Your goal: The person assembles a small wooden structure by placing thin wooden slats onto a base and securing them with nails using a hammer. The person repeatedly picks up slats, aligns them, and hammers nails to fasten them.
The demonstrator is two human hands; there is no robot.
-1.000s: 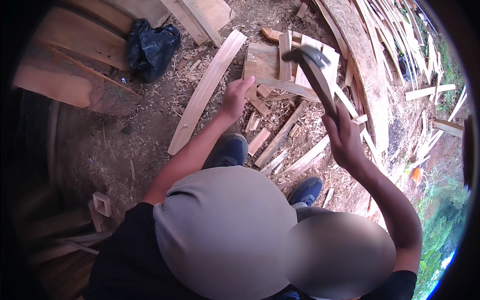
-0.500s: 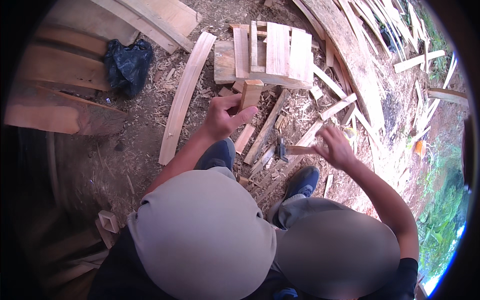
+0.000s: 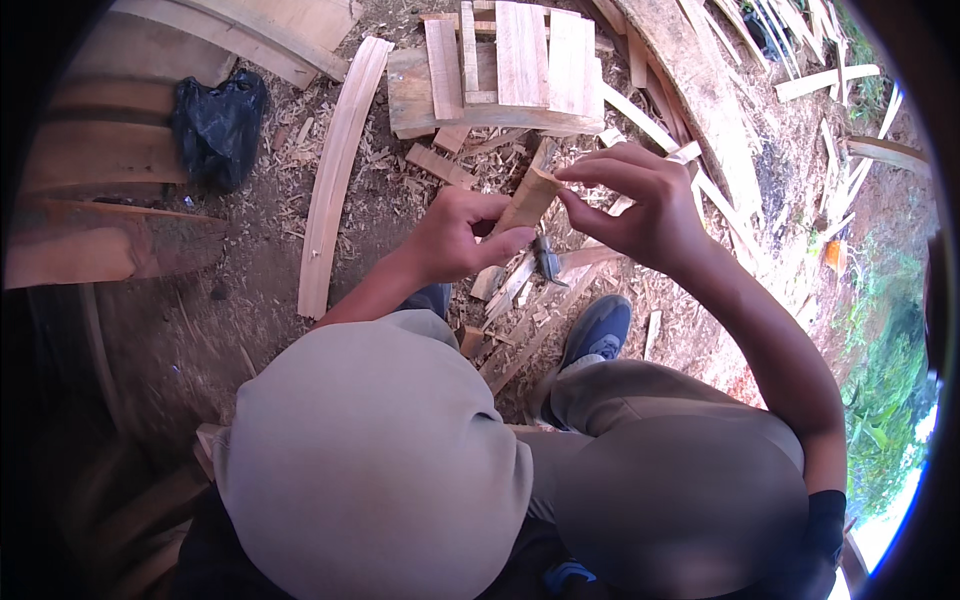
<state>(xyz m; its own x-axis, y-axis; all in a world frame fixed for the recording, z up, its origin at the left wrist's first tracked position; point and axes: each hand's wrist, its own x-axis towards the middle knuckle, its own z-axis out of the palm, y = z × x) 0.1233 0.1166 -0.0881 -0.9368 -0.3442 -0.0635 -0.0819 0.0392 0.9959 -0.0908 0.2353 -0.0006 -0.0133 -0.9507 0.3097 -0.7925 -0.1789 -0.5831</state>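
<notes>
I count two hands, one black bag, one blue shoe, one long curved plank.

1. The short pale wooden offcut is partly covered by the left hand.
2. Below both hands, a small dark metal tool is too small to identify.
3. The right hand hides scraps beneath it.

**Outdoor wood yard, bare ground**

Dirt floor strewn with shavings and offcuts. Long curved plank lies left of centre; black plastic bag beside stacked boards. Slatted wooden frame at top. Green vegetation at right edge, bright daylight.
</notes>
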